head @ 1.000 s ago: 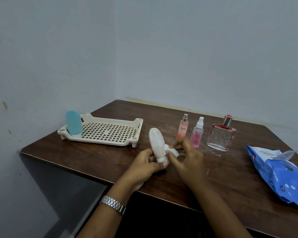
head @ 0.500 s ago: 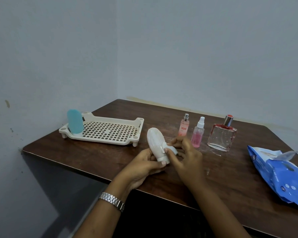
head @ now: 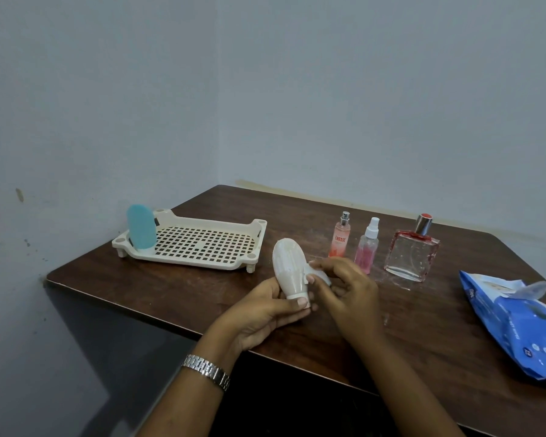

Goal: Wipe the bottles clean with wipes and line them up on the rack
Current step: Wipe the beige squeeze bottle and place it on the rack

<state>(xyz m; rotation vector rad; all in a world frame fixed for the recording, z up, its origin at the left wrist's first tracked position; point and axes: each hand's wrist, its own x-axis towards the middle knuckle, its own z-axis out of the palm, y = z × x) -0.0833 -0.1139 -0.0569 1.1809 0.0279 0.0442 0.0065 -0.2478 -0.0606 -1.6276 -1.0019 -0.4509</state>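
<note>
My left hand [head: 267, 313] grips a white bottle [head: 288, 264] by its cap end, tilted with its rounded base up and to the left. My right hand [head: 349, 291] presses a small white wipe [head: 320, 276] against the bottle's right side. A cream perforated rack [head: 199, 244] sits at the table's far left with a teal bottle [head: 141, 227] standing in its left end. Behind my hands stand an orange spray bottle [head: 340, 236], a pink spray bottle [head: 368, 247] and a square glass perfume bottle [head: 413, 252].
A blue pack of wipes [head: 517, 320] lies open at the right edge of the dark wooden table [head: 171, 288]. Grey walls close in behind and to the left. The table's front edge runs just under my wrists.
The white bottle has tipped a little further left in my left hand, and my right hand with the wipe has slid slightly along its side.
</note>
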